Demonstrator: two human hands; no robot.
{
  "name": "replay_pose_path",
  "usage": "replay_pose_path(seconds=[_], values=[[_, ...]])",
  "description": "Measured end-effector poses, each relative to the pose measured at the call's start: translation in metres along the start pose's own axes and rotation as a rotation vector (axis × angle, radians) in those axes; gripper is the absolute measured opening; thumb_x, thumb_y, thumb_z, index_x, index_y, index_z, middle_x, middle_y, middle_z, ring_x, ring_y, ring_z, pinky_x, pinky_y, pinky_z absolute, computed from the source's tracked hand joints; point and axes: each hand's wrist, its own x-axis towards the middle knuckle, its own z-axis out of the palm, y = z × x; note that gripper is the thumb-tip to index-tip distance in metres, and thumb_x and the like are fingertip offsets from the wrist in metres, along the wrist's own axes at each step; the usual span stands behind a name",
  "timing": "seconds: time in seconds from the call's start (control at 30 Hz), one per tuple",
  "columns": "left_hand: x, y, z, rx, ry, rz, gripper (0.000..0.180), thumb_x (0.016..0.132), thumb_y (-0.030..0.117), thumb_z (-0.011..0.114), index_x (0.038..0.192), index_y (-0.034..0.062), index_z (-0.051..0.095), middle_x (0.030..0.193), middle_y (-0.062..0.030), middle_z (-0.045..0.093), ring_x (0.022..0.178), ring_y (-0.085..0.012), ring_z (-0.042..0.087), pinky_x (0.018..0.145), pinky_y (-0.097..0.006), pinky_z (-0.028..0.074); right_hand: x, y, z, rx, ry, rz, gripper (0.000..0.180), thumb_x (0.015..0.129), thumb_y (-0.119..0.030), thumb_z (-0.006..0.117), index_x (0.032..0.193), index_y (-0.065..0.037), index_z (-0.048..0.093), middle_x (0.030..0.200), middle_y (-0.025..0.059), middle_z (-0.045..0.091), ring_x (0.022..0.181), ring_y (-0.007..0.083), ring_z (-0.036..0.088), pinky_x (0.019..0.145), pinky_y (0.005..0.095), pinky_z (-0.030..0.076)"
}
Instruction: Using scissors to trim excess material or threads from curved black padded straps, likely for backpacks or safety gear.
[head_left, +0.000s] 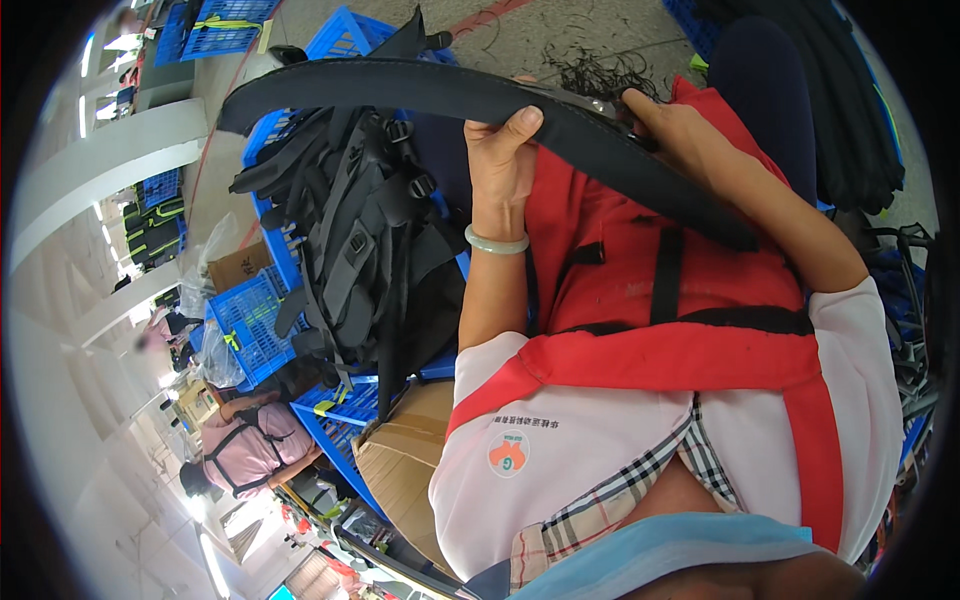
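A long, curved, black padded strap [375,85] stretches across the view in front of me, its far end reaching to the left and its other end lying over my red apron [650,355]. My left hand [500,150] is closed around the strap's middle, thumb pressed on its upper face. Beyond the strap's right part, my right hand [680,135] has its fingers curled around a small shiny metal tool [603,104]. Most of that tool is hidden by the strap and fingers, and its exact kind cannot be made out.
To the left, a blue plastic crate [290,255] overflows with black straps and buckles [355,240]. A cardboard box [405,465] is nearer me. Dark scraps [600,75] litter the floor ahead. Stacked black pieces [850,120] stand at right. A person in pink [260,445] works at far left.
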Motion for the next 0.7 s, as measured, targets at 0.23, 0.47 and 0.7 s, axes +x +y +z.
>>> replay_pose_path(seconds=[0.23,0.47,0.7], values=[[0.005,-0.003,-0.006,-0.066,-0.062,-0.041,0.021,0.079,0.000,0.072,0.097,0.0065,0.066,0.098,-0.0051,0.066,0.092,-0.0189,0.063,0.088,-0.034,0.049,0.012,0.010,0.010,0.112,0.054,-0.027,0.029,0.080,-0.010,0.065,0.103,-0.001,0.049,0.087,0.0195,0.062,0.077,0.0393,0.061,0.065,0.0395,0.048],[0.054,0.013,0.000,0.568,0.208,0.358,0.011,0.081,-0.003,0.070,0.090,0.0007,0.067,0.089,-0.0004,0.067,0.080,-0.0094,0.060,0.076,-0.025,0.049,0.021,0.040,-0.035,0.004,0.390,0.081,0.028,0.079,-0.008,0.069,0.102,-0.003,0.053,0.087,0.0153,0.060,0.078,0.0328,0.061,0.069,0.0344,0.049],[0.103,-0.006,0.008,1.607,-0.107,0.471,0.023,0.070,0.009,0.073,0.093,0.0036,0.070,0.081,-0.0206,0.064,0.082,-0.0391,0.060,0.073,-0.044,0.047,0.004,0.023,-0.052,0.037,0.670,-0.220,0.053,0.065,0.013,0.062,0.115,-0.004,0.055,0.096,0.0091,0.060,0.078,0.0171,0.065,0.070,0.0288,0.053]])
